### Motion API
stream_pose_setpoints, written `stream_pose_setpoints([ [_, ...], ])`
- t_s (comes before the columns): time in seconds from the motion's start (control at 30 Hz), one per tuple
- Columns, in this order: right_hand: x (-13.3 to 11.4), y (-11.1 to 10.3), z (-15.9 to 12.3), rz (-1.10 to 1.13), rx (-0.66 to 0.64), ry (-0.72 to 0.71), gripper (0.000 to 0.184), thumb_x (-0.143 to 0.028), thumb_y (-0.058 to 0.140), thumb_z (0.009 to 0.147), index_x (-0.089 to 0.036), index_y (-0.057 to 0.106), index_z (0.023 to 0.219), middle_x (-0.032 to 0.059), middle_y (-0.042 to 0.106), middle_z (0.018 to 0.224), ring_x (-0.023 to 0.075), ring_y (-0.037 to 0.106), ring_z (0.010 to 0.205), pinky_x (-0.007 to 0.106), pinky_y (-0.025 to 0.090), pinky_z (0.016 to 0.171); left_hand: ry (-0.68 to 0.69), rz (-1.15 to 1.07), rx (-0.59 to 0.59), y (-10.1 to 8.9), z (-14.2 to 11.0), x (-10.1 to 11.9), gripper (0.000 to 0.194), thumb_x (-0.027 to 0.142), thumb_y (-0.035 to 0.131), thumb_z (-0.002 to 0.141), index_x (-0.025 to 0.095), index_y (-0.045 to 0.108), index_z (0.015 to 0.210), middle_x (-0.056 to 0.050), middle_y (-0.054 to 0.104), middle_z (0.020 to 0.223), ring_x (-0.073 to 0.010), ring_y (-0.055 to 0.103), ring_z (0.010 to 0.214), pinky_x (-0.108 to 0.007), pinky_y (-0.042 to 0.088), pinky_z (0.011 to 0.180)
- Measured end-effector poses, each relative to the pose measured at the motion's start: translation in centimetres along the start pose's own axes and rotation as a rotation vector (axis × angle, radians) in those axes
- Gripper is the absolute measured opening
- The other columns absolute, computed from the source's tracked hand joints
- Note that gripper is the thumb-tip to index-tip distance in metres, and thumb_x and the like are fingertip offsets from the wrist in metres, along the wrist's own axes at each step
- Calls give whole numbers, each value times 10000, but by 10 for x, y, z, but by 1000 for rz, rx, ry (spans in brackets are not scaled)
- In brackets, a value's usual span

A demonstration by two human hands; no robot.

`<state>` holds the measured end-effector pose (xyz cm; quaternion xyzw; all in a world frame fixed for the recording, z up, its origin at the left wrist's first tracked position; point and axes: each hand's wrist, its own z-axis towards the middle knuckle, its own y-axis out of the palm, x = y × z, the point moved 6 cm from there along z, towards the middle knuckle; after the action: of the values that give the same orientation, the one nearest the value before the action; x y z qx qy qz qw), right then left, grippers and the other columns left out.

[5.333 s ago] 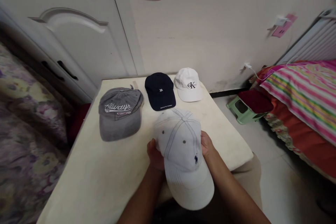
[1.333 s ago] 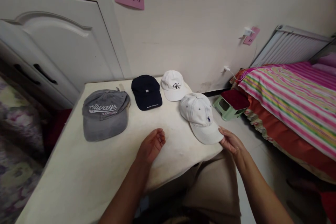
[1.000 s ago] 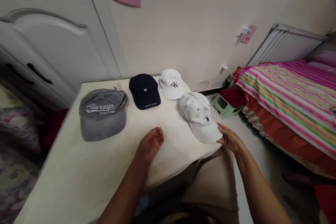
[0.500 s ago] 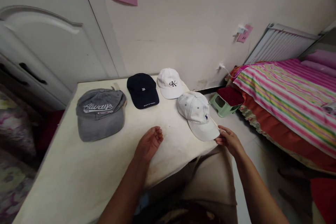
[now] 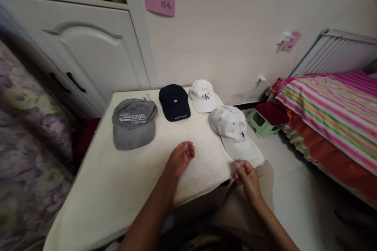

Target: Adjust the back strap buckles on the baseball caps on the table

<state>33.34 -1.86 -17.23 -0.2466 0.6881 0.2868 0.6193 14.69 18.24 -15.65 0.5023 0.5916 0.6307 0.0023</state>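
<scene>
- The left hand (image 5: 182, 157) hung over the near middle of the table (image 5: 118, 188), its fingers loosely curled and apart from the palm, with nothing between them.
- The right hand (image 5: 246, 176) was at the near right corner, its fingers bent in toward the thumb; I could not tell whether the tips met.
- That hand was just beside the brim of the off-white cap (image 5: 229, 125), and whether it touched the brim was unclear.
- The off-white cap, marked with a small dark emblem, sat upright at the table's right edge, its brim toward the person.
- Behind it sat the white cap (image 5: 203, 96) lettered in black, with the navy cap (image 5: 174, 102) just to its left.
- The gray cap (image 5: 134, 123) lay farthest left, well apart from both hands.
</scene>
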Motion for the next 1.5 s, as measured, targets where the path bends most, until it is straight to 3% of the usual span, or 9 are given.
stream_pose_setpoints([
  [0.1,-3,63,-3,-46,-182,-2,350,-502,686,790,-218,500,705,-68,512,463,82,343,369,196,255,374,49,43,9,-4,-8,6,145,168,769,764,91,691,858,-59,682,742,-131,632,649,-225,495,595],
  [0.2,-7,119,-1,-93,-320,-51,309,-469,648,829,-212,524,711,-60,523,498,100,388,435,211,295,440,114,64,60,-23,-22,21,171,158,787,747,97,689,872,-65,703,767,-135,646,652,-229,509,601],
  [0.3,-6,155,-2,-135,-416,-105,287,-433,632,842,-208,531,696,-56,514,527,112,412,494,224,314,494,209,44,162,-55,-43,47,236,163,796,740,116,689,945,-65,734,823,-136,680,697,-231,536,657],
  [0.37,-3,166,-4,-160,-447,-131,275,-408,639,837,-207,531,685,-60,490,532,114,407,515,228,307,511,290,14,242,-78,-58,65,289,164,804,729,132,685,991,-70,754,869,-149,708,785,-239,551,730],
  [0.53,9,165,-5,-196,-473,-128,244,-402,582,881,-217,518,737,-61,479,556,117,391,509,232,291,489,462,-51,375,-106,-81,91,308,187,803,726,171,679,1007,-66,766,988,-167,700,981,-280,530,907],
  [1.33,11,164,-5,-237,-494,-150,195,-353,581,879,-214,540,749,-56,486,570,125,405,526,234,312,504,542,8,383,-102,-80,92,384,160,780,749,213,662,1111,-96,682,1224,-216,665,1079,-351,506,950],
  [1.5,8,165,-5,-219,-511,-166,176,-331,582,870,-213,540,746,-50,496,586,127,416,541,236,316,512,570,-3,368,-104,-76,98,329,165,764,763,191,666,1077,-113,696,1188,-230,648,1129,-372,485,998],
])
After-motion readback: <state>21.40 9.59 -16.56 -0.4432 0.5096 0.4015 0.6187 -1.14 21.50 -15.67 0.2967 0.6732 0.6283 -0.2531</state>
